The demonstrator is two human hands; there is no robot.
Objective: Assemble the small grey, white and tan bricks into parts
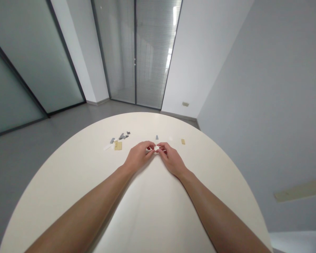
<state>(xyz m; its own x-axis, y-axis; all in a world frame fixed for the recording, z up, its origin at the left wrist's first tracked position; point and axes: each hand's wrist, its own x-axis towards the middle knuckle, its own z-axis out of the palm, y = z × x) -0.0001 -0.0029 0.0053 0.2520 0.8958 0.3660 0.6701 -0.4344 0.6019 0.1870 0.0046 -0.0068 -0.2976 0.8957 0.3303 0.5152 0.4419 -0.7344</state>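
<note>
Over the middle of the white round table (152, 218), my left hand (140, 154) and my right hand (171, 160) meet fingertip to fingertip. Between them they pinch a small white toy brick piece (156, 148), partly covered by the fingers. Its exact shape is too small to make out, and I cannot tell if it is one part or several joined. Just beyond the fingers lies a small grey wedge-shaped piece (157, 137). A tan flat piece (183, 141) rests to the right of my right hand.
Left of my hands lies a loose group of small pieces: a tan studded plate (118, 146), a blue-grey piece (112, 140), several dark grey pieces (123, 136) and a white strip (108, 147). Beyond the table's far edge stand glass partitions (137, 52) and a grey wall (274, 88).
</note>
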